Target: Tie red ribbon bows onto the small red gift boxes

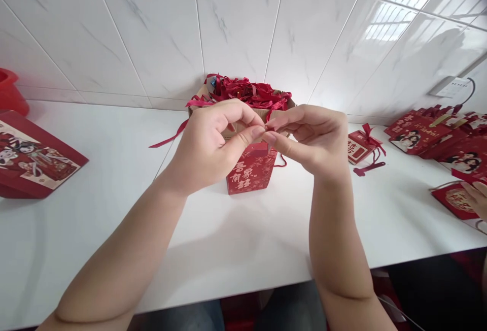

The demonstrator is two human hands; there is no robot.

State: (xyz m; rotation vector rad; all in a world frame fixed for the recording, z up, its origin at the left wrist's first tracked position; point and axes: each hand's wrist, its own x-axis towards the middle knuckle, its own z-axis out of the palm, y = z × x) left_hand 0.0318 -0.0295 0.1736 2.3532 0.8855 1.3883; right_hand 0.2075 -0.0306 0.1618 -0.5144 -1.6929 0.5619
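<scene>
My left hand (218, 140) and my right hand (310, 133) meet over the middle of the table, fingertips pinched together. A thin piece of red ribbon (269, 114) shows at the fingertips; most of it is hidden by the fingers. Below and behind them stands a small red gift bag (249, 171) with pale Chinese characters and a red cord handle at its right. Its upper part is partly covered by my hands. Just behind it, a cardboard box (291, 102) is heaped with dark red ribbons (251, 92), one trailing out to the left.
At the left are a large red box (57, 184) and a red plastic container (11, 92). To the right stand a small red box with a bow (359, 148) and several red gift bags (414, 130). Another person's hand (477, 199) touches a red bag (452, 201) at the right edge.
</scene>
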